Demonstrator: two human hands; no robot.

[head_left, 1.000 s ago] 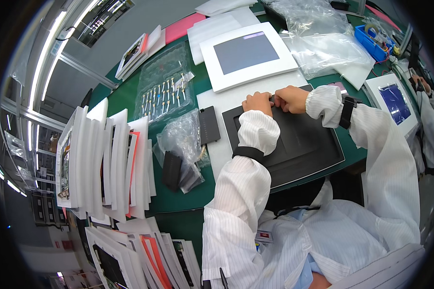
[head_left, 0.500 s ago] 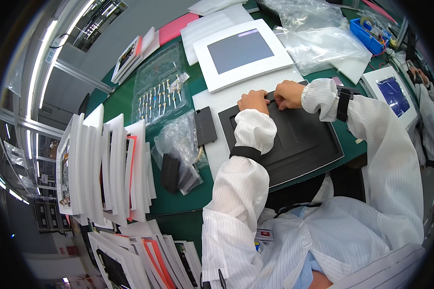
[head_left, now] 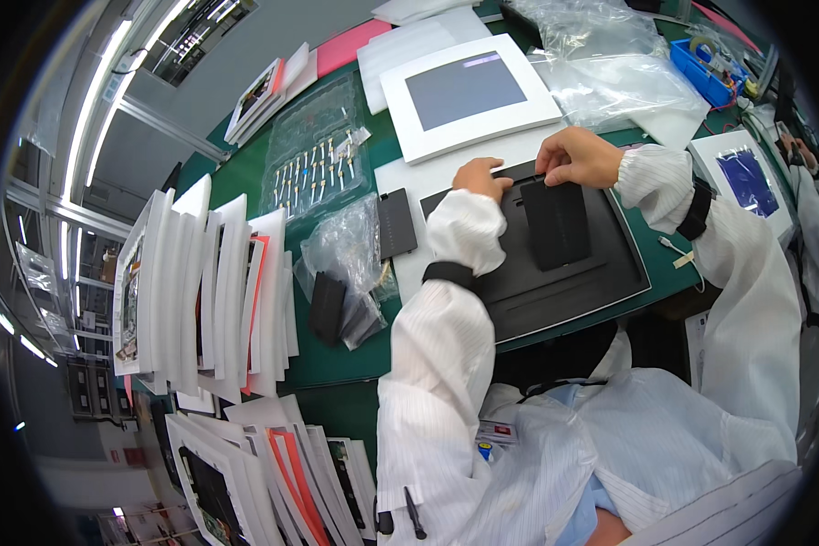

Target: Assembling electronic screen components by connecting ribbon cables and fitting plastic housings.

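A large black panel (head_left: 510,314) with a recessed middle lies face down in front of me on white foam. Over it, a small black rectangular cover (head_left: 558,227) is tilted up, its far edge pinched between the thumb and fingers of my right hand (head_left: 581,158). At the panel's far left edge rests my left hand (head_left: 480,178), thumb and forefinger apart, holding nothing. A second flat black cover (head_left: 396,223) lies left of the panel. Beside it are a clear plastic bag (head_left: 344,241) and a small black block (head_left: 327,309).
Beyond the panel lies a white-framed screen (head_left: 469,91). A clear tray (head_left: 309,150) holds several small connectors. White boards and foam sheets (head_left: 205,291) stand in rows at left. A blue bin (head_left: 705,73) and another white-framed screen (head_left: 746,177) are at right.
My right hand has raised the small black cover from lying in the panel to a tilted position. My left hand has shifted slightly away from it at the panel's far edge.
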